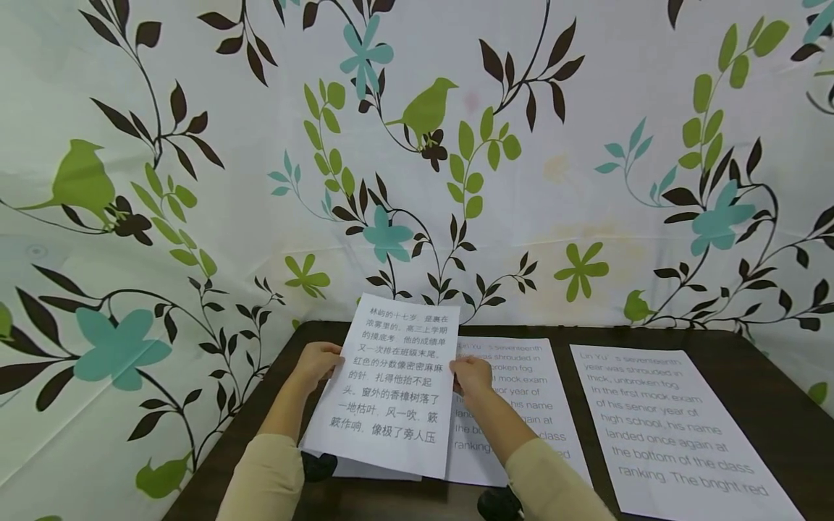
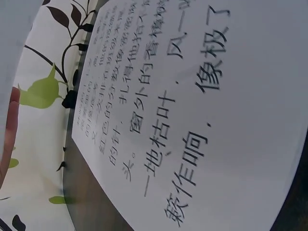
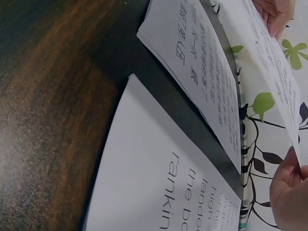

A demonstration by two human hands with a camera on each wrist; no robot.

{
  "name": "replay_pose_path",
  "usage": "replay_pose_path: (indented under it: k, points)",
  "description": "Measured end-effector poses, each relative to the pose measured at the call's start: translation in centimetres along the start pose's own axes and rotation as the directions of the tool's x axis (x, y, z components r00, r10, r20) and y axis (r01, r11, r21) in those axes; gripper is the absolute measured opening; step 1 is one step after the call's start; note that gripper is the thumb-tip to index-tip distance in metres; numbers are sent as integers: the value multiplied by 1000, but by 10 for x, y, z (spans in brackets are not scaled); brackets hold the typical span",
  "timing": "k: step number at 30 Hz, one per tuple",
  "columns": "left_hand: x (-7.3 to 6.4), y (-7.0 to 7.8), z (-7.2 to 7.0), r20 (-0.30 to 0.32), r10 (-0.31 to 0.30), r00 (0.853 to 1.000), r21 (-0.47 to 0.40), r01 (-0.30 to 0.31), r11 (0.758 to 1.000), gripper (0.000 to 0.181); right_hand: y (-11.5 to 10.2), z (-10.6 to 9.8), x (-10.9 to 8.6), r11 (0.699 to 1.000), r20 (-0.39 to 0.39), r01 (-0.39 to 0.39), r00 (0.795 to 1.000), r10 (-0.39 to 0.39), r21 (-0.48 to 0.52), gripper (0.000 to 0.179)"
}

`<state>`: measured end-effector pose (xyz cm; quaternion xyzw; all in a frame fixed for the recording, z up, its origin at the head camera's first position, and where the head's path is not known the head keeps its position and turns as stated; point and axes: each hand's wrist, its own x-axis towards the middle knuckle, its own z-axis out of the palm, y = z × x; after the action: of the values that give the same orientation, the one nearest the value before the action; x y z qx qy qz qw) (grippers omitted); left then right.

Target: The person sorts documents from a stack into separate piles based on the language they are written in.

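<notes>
Both hands hold up one sheet of paper printed with Chinese text [image 1: 391, 376], raised and tilted above the dark table. At its left edge the left hand [image 1: 321, 362] pinches it; the right hand [image 1: 473, 375] pinches the right edge. In the right wrist view the lifted sheet [image 3: 276, 67] spans the space between the left hand [image 3: 275, 17] and the right hand [image 3: 288, 192]. Below it lies a stack of Chinese-printed sheets [image 3: 192, 72], also large in the left wrist view. The held sheet hides most of that stack in the head view.
To the right of the stack, an English-printed sheet [image 1: 521, 412] lies partly behind the right forearm. Another English-printed sheet [image 1: 677, 434] lies farther right on the dark wooden table [image 1: 586, 405]. A cloth with leaves and birds [image 1: 521, 181] hangs behind the table.
</notes>
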<state>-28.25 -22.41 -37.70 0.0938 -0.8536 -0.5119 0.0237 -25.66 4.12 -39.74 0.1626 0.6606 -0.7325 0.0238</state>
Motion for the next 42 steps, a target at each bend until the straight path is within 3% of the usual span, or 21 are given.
replay_pose_path:
  k: [6,12,18,21,27,36,42]
  points:
    - [0,-7,-3,-1,-18,1000,5,18,1000,21,2,3,-2,1000,26,-23,999,23,-7,26]
    - [1,-18,-8,-21,-46,999,16,47,999,21,4,6,-4,998,100,-51,993,55,-44,34]
    - [3,-31,-10,-49,-43,998,10,43,999,21,7,9,-5,996,178,-84,981,83,-6,35]
    - [3,-36,-10,-56,-48,997,-3,48,999,21,8,9,-5,996,251,-82,965,72,26,36]
    - [5,-47,-9,-79,-72,994,-12,71,997,22,11,9,-7,997,406,-60,913,32,56,39]
    - [4,-62,-6,-130,-87,988,6,89,996,22,24,12,-8,994,471,-99,880,62,54,49]
    - [5,-65,-2,-166,-86,982,12,89,996,22,28,13,-7,996,479,-90,875,67,26,51]
